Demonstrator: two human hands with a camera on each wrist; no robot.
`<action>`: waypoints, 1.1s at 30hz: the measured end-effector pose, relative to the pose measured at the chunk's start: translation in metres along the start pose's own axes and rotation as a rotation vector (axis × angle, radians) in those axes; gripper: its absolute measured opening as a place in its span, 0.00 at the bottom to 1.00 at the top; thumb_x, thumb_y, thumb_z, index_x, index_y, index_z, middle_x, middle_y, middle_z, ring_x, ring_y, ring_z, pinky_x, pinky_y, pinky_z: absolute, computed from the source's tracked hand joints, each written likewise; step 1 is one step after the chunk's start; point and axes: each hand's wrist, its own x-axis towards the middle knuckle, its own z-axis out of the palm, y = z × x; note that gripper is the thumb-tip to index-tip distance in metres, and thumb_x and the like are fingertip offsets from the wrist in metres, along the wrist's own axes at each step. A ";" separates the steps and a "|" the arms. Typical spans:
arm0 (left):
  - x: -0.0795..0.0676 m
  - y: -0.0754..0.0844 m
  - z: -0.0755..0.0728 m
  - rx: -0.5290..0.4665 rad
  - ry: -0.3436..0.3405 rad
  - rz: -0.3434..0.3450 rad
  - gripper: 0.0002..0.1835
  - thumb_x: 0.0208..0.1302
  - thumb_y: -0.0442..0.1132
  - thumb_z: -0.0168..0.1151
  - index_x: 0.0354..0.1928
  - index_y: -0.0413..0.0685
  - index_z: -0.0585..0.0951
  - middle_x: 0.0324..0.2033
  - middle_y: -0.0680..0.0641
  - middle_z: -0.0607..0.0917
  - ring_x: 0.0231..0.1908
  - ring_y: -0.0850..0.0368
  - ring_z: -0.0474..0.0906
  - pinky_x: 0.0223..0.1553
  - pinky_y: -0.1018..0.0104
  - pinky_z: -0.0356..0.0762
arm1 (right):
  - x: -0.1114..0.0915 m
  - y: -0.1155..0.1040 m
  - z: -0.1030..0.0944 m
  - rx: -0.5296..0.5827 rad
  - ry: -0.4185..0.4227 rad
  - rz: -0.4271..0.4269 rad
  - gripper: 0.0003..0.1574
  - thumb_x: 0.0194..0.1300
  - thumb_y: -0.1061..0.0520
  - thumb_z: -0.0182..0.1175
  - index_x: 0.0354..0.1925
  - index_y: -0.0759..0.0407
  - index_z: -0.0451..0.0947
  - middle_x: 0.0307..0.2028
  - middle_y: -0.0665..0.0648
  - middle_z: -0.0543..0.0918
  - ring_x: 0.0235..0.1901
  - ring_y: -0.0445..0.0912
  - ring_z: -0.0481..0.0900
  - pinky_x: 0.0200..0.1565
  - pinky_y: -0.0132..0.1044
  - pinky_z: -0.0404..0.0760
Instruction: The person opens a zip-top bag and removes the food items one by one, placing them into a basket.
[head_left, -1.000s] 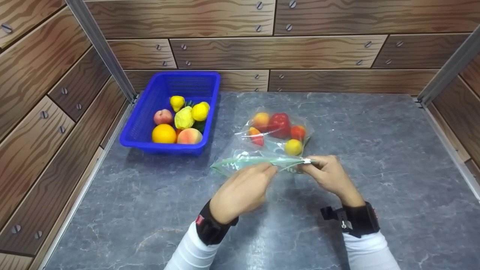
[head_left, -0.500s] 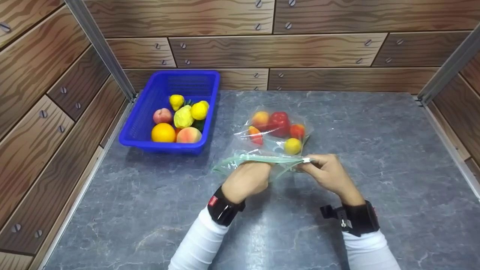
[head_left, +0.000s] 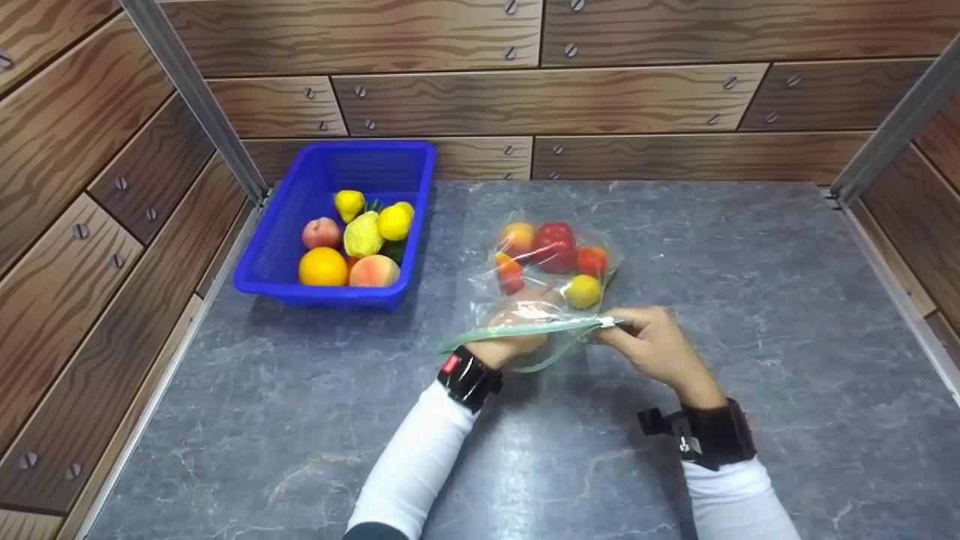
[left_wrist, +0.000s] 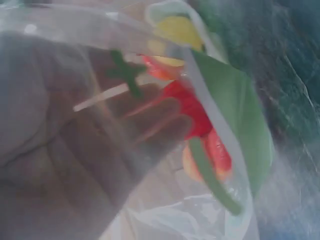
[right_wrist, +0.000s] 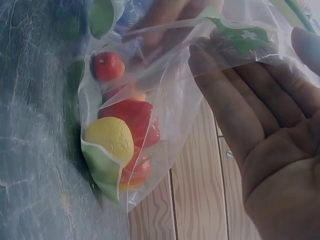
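Note:
A clear zip bag (head_left: 480, 289) with a green seal strip lies on the grey table. Inside it show a red bell pepper (head_left: 555, 246), a yellow round fruit (head_left: 583, 291), a red-orange fruit (head_left: 592, 261), a yellow-orange fruit (head_left: 517, 237) and an elongated red-and-yellow fruit (head_left: 508, 273). My left hand (head_left: 527, 306) is in the bag past the wrist band's edge, seen through the plastic behind the fruits. In the left wrist view its fingers (left_wrist: 150, 117) extend loosely with nothing held. My right hand (head_left: 651, 345) pinches the right end of the bag's mouth, at the white slider (head_left: 607, 322).
A blue plastic basket (head_left: 247, 277) stands at the back left. It holds an orange (head_left: 323, 267), peaches (head_left: 374, 271), yellow fruits (head_left: 364, 234) and something dark green. Wood-patterned walls (head_left: 525, 97) close off the back and both sides.
My left hand has moved forward from the front of the bag's mouth to inside the bag. The right hand keeps its pinch on the bag's right end.

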 end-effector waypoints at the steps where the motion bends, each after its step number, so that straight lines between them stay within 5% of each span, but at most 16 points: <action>1: 0.004 -0.001 0.001 -0.023 0.015 0.041 0.15 0.72 0.41 0.58 0.55 0.45 0.85 0.59 0.45 0.84 0.58 0.51 0.81 0.62 0.64 0.76 | 0.000 0.000 0.000 -0.003 0.004 0.000 0.05 0.64 0.75 0.63 0.38 0.75 0.85 0.33 0.64 0.90 0.33 0.38 0.88 0.38 0.29 0.87; 4: 0.013 -0.001 0.003 0.005 0.065 0.144 0.22 0.70 0.55 0.62 0.55 0.48 0.86 0.66 0.46 0.79 0.63 0.53 0.79 0.63 0.65 0.75 | 0.000 0.000 -0.001 -0.004 0.010 0.008 0.05 0.64 0.75 0.63 0.38 0.75 0.85 0.33 0.65 0.89 0.33 0.36 0.87 0.38 0.29 0.86; 8: 0.019 0.004 0.006 0.114 0.043 0.166 0.28 0.72 0.57 0.58 0.68 0.53 0.79 0.73 0.46 0.73 0.67 0.50 0.75 0.64 0.61 0.77 | -0.001 0.000 -0.003 -0.001 0.012 0.026 0.06 0.65 0.74 0.63 0.39 0.76 0.85 0.33 0.67 0.89 0.33 0.36 0.88 0.39 0.29 0.86; 14: 0.031 0.003 0.017 0.329 0.008 0.217 0.30 0.74 0.56 0.55 0.75 0.61 0.71 0.75 0.50 0.69 0.75 0.42 0.64 0.74 0.46 0.64 | -0.002 0.000 -0.006 -0.002 -0.013 0.049 0.08 0.68 0.73 0.61 0.43 0.76 0.85 0.36 0.70 0.89 0.34 0.40 0.89 0.40 0.31 0.87; 17: 0.038 0.007 0.020 0.396 0.014 0.187 0.28 0.74 0.60 0.54 0.72 0.65 0.73 0.74 0.51 0.71 0.74 0.40 0.63 0.72 0.40 0.63 | -0.003 0.000 -0.008 -0.002 -0.015 0.067 0.08 0.68 0.72 0.61 0.43 0.76 0.85 0.37 0.71 0.88 0.34 0.41 0.90 0.40 0.32 0.87; 22: 0.051 0.011 0.022 0.492 -0.062 0.025 0.34 0.72 0.68 0.50 0.75 0.67 0.70 0.78 0.49 0.64 0.75 0.36 0.61 0.72 0.32 0.57 | -0.003 -0.001 -0.009 0.015 0.006 0.087 0.08 0.68 0.72 0.61 0.43 0.77 0.84 0.37 0.72 0.88 0.34 0.39 0.89 0.40 0.32 0.87; 27: 0.054 -0.006 0.024 0.475 -0.023 -0.092 0.39 0.62 0.74 0.57 0.73 0.69 0.73 0.80 0.51 0.58 0.76 0.34 0.57 0.71 0.26 0.51 | -0.002 -0.001 -0.008 0.024 -0.007 0.076 0.07 0.68 0.73 0.60 0.42 0.77 0.84 0.37 0.72 0.88 0.35 0.40 0.89 0.41 0.34 0.88; 33: 0.044 -0.027 0.015 0.420 0.149 -0.041 0.40 0.56 0.72 0.66 0.67 0.59 0.79 0.67 0.51 0.78 0.61 0.52 0.79 0.65 0.52 0.74 | -0.001 -0.002 -0.009 0.014 -0.024 0.068 0.07 0.69 0.72 0.60 0.40 0.75 0.85 0.36 0.70 0.88 0.35 0.41 0.89 0.42 0.32 0.87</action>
